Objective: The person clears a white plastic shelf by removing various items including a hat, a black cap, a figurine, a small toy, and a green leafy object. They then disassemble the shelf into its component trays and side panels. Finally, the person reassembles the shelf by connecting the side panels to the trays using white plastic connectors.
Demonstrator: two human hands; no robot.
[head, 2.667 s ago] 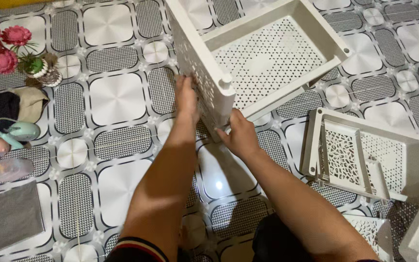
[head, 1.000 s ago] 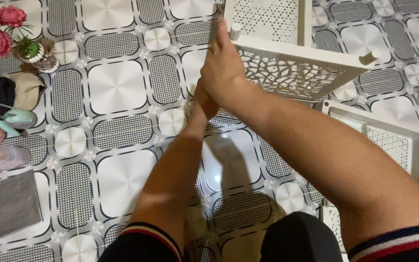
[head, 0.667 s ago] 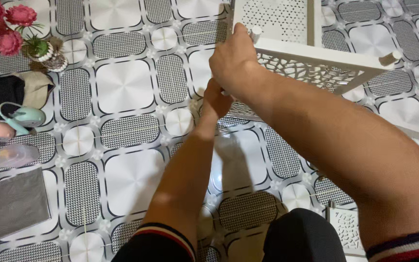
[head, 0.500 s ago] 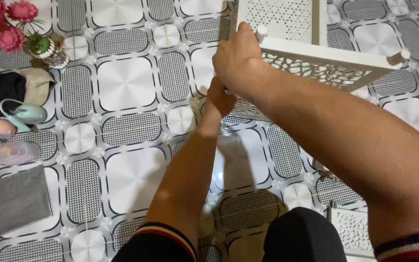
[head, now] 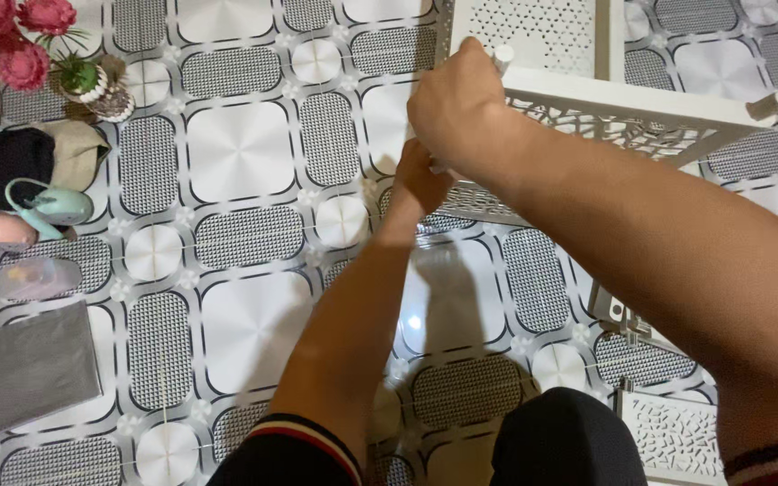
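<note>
Hands meet at the near left corner of a white plastic basket [head: 623,99] with perforated walls, which stands tilted on the patterned tile floor [head: 236,162] toward its far right part. The right hand [head: 456,108] lies over the top rim of the basket, its fingers curled down around the corner beside a short white peg [head: 502,58]; the fingertips are hidden, so I cannot tell how tightly they close. The left hand [head: 418,175] comes from below, just under the right one, and touches the lower side of the same corner; its fingers are pressed together, and whether they pinch something is hidden. Another peg [head: 774,101] stands at the right corner of the rim. Near the right edge of the floor lie more white perforated panels [head: 677,432], apart from the basket. At the far left corner stand pink flowers [head: 20,36] in a small pot, and below them, along the left edge, a mint-coloured device [head: 51,205], dark cloth [head: 6,162] and a grey mat [head: 24,369].
</note>
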